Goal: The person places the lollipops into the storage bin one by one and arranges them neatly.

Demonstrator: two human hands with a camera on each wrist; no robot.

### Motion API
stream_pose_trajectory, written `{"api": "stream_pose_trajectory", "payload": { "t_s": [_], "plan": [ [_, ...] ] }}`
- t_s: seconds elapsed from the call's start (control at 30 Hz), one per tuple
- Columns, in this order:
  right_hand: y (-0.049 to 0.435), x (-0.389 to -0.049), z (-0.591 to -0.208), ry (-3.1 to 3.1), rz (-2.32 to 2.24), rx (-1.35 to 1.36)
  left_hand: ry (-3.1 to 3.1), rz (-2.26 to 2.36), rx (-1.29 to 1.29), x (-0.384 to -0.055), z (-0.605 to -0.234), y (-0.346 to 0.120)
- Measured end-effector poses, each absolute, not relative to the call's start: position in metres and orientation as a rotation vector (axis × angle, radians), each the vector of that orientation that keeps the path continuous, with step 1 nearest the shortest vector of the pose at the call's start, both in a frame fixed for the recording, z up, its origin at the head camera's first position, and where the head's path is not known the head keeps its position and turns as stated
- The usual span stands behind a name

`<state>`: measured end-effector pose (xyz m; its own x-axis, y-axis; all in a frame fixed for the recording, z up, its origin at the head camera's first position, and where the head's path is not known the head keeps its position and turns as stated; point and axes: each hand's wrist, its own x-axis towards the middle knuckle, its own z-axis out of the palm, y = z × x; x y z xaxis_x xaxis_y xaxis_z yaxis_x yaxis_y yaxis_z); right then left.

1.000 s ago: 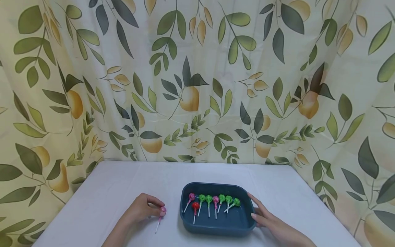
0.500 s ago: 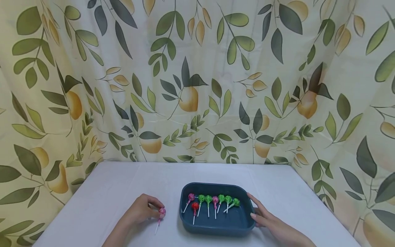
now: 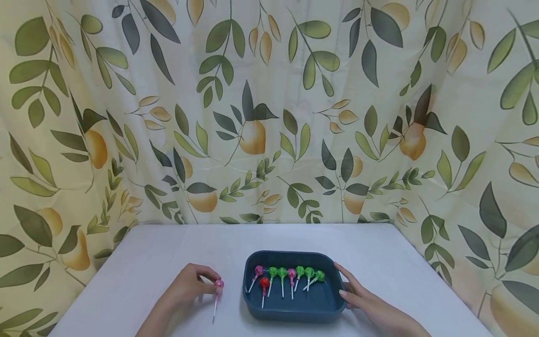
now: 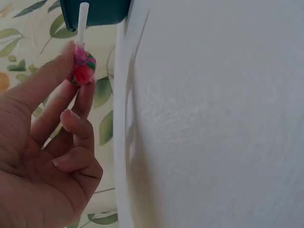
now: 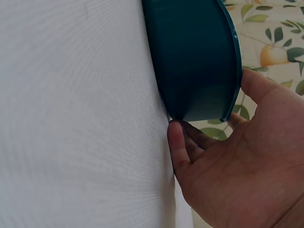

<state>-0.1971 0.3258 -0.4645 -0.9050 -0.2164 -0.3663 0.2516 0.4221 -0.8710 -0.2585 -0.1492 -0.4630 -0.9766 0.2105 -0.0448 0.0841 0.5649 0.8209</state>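
My left hand (image 3: 191, 284) pinches a pink lollipop (image 3: 218, 283) by its wrapped head, left of a dark blue-green tray (image 3: 294, 314). Its white stick (image 4: 82, 23) points away from the palm in the left wrist view; the head shows pink with green patches. Thumb and forefinger hold it while the other fingers curl loosely. At the tray's right end, my right hand (image 3: 362, 298) holds the wall, with the thumb at the rim in the right wrist view. Inside the tray lie several green lollipops (image 3: 282, 272), two pink ones (image 3: 258, 270) and a red lollipop (image 3: 264, 282).
A white cloth (image 3: 177, 243) covers the table under the tray. Behind and at both sides hangs a curtain (image 3: 269, 178) printed with leaves and fruit. The tray's front half is bare floor, below the row of lollipops.
The lollipop in my left hand has tilted, so its stick hangs more upright. The head view has shifted slightly. My right hand stays at the tray's end.
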Motion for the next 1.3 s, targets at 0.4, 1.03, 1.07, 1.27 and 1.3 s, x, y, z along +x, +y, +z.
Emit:
{"api": "stream_pose_trajectory", "payload": {
  "t_s": [0.4,1.03,1.07,1.27,1.3],
  "plan": [
    [0.325,-0.199,-0.469,2.264,-1.483,0.015,2.693,1.413,0.241,-0.262,-0.454,-0.140],
    [0.324,-0.201,-0.466,2.267,-1.484,0.025,2.680,1.499,0.321,-0.269,-0.427,-0.112],
    [0.324,-0.201,-0.466,2.269,-1.482,0.027,2.678,1.498,0.319,-0.269,-0.427,-0.110],
    [0.324,-0.200,-0.466,2.270,-1.484,0.035,2.663,1.501,0.329,-0.270,-0.427,-0.101],
    [0.325,-0.200,-0.466,2.269,-1.485,0.029,2.661,1.504,0.339,-0.270,-0.427,-0.099]
  ]
}}
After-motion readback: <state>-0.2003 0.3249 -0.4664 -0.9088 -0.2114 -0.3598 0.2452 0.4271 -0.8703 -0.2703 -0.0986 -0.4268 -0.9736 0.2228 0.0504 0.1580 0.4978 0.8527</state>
